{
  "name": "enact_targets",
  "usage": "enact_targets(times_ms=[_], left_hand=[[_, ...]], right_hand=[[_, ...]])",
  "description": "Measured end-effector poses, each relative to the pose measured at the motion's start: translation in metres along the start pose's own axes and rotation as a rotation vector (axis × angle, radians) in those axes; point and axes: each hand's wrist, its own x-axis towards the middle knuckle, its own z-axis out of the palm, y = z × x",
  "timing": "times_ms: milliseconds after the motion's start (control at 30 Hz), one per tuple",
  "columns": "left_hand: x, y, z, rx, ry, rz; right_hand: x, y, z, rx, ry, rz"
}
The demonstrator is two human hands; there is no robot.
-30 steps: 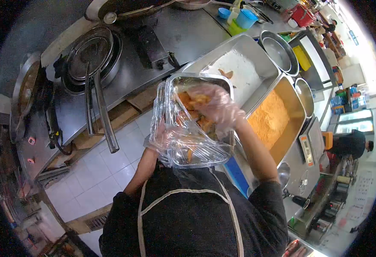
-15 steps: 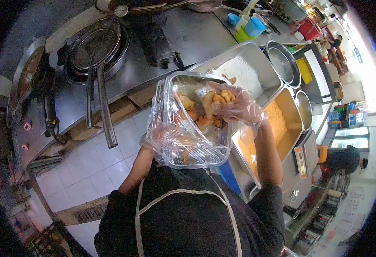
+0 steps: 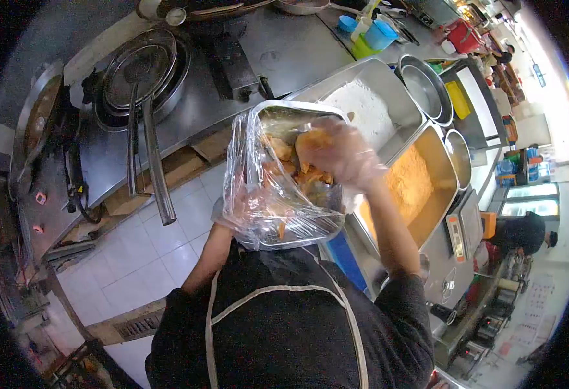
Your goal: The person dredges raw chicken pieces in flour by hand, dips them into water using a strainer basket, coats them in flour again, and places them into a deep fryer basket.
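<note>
curled around an orange-brown food piece, right hand blurred, gloved

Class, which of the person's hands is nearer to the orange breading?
Right. The right hand is over the metal tray, toward the orange breading; the left hand is at the tray's opposite side, farther away.

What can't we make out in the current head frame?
All head view:
- Right hand: grip on the food piece, motion blur.
- Left hand: finger placement, crinkled plastic wrap and glare.
- Tray: floor and total pieces, food, wrap and right hand cover them.
- Scale: reading, too small.
- Wall sheets: text, too small.
</note>
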Motion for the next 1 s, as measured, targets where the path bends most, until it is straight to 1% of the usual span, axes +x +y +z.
enact_targets(times_ms=[67, 133, 167, 200, 267, 333, 367, 433, 467, 533, 600, 667, 700, 733, 800, 867, 933, 1000], left_hand=[[-0.005, 0.004, -0.005, 0.0, 0.022, 0.014], [-0.008, 0.008, -0.009, 0.005, 0.036, 0.028], [-0.009, 0.012, -0.011, 0.007, 0.041, 0.035], [-0.011, 0.015, -0.013, 0.008, 0.053, 0.047], [-0.013, 0.022, -0.018, 0.009, 0.074, 0.073], [-0.015, 0.03, -0.024, 0.011, 0.094, 0.106], [-0.016, 0.034, -0.026, 0.011, 0.103, 0.117], [-0.016, 0.041, -0.031, 0.01, 0.103, 0.139], [-0.015, 0.045, -0.032, 0.012, 0.095, 0.144], [-0.011, 0.053, -0.031, 0.016, 0.071, 0.15], [-0.004, 0.059, -0.031, 0.02, 0.039, 0.13], [0.003, 0.057, -0.028, 0.021, -0.001, 0.086], [0.006, 0.055, -0.028, 0.02, -0.02, 0.062], [0.009, 0.05, -0.027, 0.018, -0.039, 0.036], [0.012, 0.033, -0.019, 0.009, -0.08, -0.026], [0.011, 0.012, -0.008, 0.006, -0.121, -0.081], [0.002, -0.008, 0.004, 0.012, -0.152, -0.123], [-0.014, -0.026, 0.013, 0.027, -0.174, -0.153]], right_hand=[[0.005, -0.008, 0.029, -0.372, -0.047, 0.178], [0.006, 0.016, 0.046, -0.449, -0.151, -0.051], [0.007, -0.001, 0.039, -0.371, -0.272, 0.075], [0.013, 0.024, 0.054, -0.281, -0.197, 0.2], [-0.001, 0.027, 0.032, -0.063, 0.111, -0.062], [-0.002, 0.053, -0.01, 0.406, 0.23, 0.002], [-0.008, 0.05, -0.033, 0.522, 0.295, 0.134], [-0.007, 0.066, -0.062, 0.628, 0.381, 0.266], [0.002, 0.099, -0.063, 0.249, 0.442, 0.331], [-0.009, 0.121, -0.074, -0.121, 0.522, 0.406], [-0.026, 0.117, -0.083, -0.577, 0.947, 0.186], [-0.076, 0.032, -0.083, 0.259, 0.906, 0.257], [-0.094, 0.007, -0.072, 0.415, 0.912, 0.207], [-0.111, -0.022, -0.062, 0.43, 0.901, 0.226], [-0.138, -0.028, -0.026, 0.26, 0.762, 0.03], [-0.167, -0.071, 0.014, -0.098, 0.412, 0.214], [-0.188, -0.091, 0.052, -0.501, 0.324, -0.043], [-0.211, -0.088, 0.086, -0.635, 0.383, -0.068]])
